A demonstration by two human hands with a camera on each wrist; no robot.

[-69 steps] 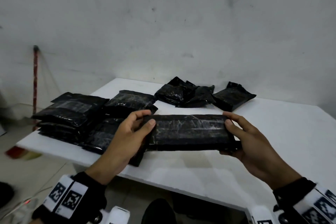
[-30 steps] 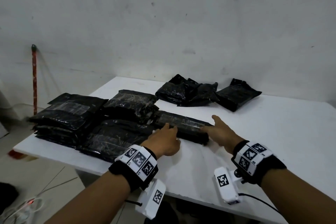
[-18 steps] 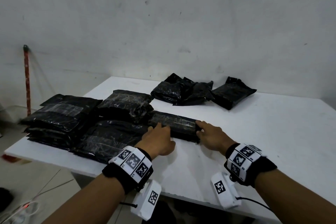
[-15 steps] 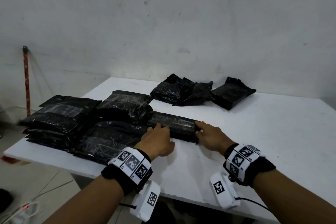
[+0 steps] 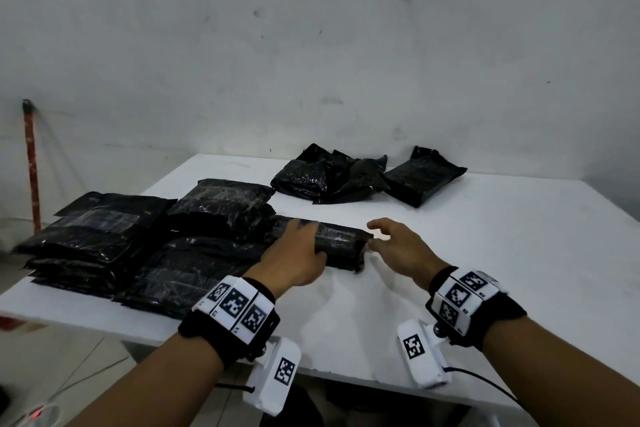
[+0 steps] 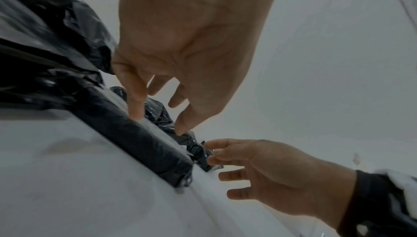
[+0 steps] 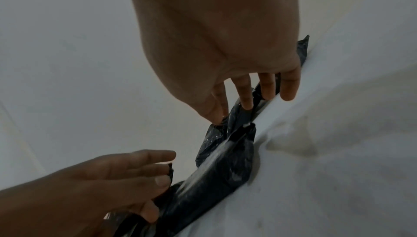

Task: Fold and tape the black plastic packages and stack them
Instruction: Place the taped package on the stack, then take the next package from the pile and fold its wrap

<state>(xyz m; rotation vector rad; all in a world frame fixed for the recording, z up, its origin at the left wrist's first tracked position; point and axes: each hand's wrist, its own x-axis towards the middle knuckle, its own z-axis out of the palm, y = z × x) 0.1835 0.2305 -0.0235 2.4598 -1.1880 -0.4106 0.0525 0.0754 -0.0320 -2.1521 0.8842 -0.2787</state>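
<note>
Head view: a folded black package (image 5: 337,244) lies on the white tabletop (image 5: 502,270), wrapped in clear tape, its left end against the stacks of finished packages (image 5: 145,250). The left hand (image 5: 294,258) rests on the package's middle, fingers laid over its top and thumb at the near side, pressing it down rather than gripping. The right hand (image 5: 398,250) is at the package's right end; its thumb and forefinger pinch the crumpled end flap (image 6: 198,149), while the other fingers are spread loose. In the left wrist view the left fingers (image 6: 135,101) touch the taped top near that same end. In the right wrist view the right fingers (image 7: 244,96) reach down onto the flap. Behind the package, toward the wall (image 5: 311,45), lies a loose heap of unfolded black packages (image 5: 363,175), well apart from it.
</note>
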